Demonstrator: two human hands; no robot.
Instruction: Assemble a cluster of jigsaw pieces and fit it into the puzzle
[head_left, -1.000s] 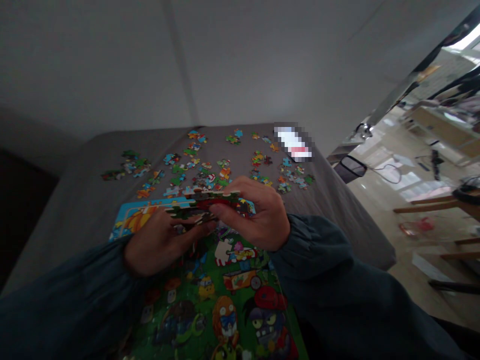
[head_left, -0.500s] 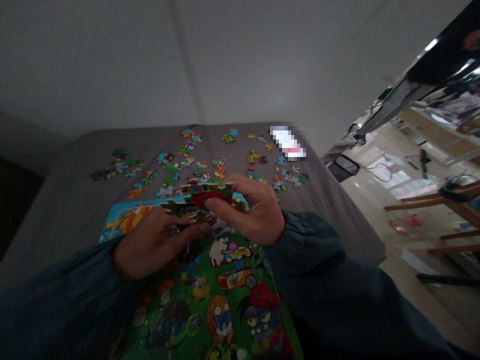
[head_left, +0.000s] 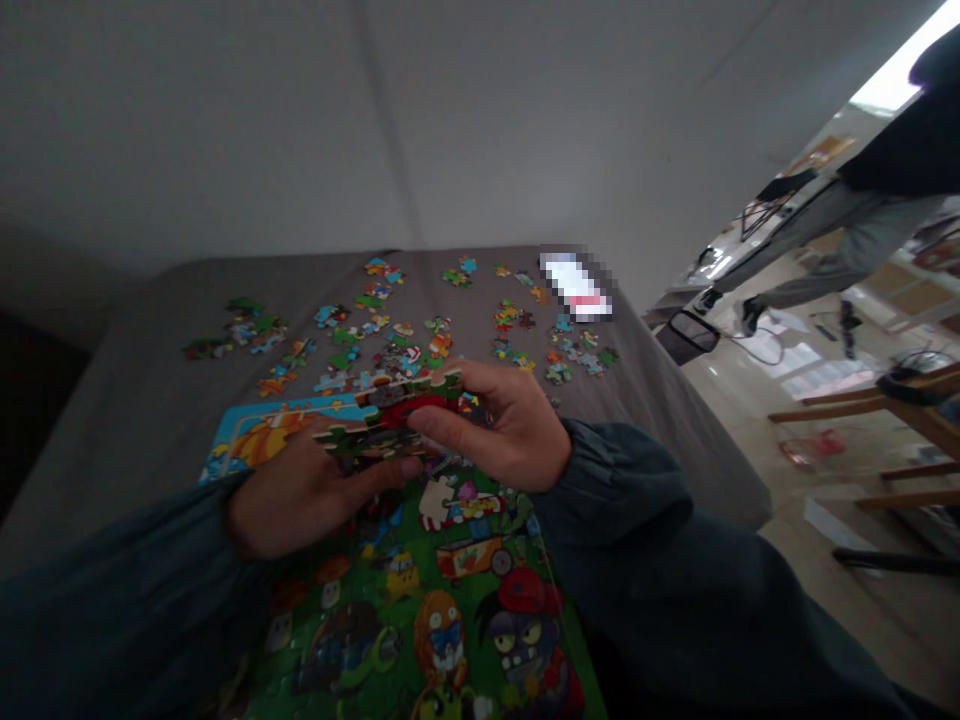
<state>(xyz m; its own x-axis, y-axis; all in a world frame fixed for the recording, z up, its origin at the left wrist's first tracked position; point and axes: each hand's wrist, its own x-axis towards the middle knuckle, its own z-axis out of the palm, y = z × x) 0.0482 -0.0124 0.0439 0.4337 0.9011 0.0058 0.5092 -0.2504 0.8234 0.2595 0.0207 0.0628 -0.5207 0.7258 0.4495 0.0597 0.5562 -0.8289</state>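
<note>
Between both hands is a small joined section of jigsaw puzzle pieces [head_left: 409, 405], red, green and brown, tilted above a picture board. My left hand [head_left: 315, 490] grips its left and lower side, thumb below. My right hand [head_left: 506, 420] pinches its right end, thumb on the red part and fingers behind. Beneath them lies the puzzle board [head_left: 360, 640], printed with cartoon plants and zombies on green. A pale patch with a knobbed outline [head_left: 436, 502] shows near its middle. My hands and sleeves cover parts of the board.
Loose puzzle pieces [head_left: 367, 325] lie scattered over the grey cloth-covered table [head_left: 157, 340]. A blurred-out bright phone-like object [head_left: 576, 285] rests at the back right. A wall stands behind. At right, a person [head_left: 847, 220] is on the floor beside wooden furniture legs [head_left: 877, 400].
The joined section has tilted a little, showing more of its printed face, with both hands still holding it. A person in grey trousers has come into view at the right.
</note>
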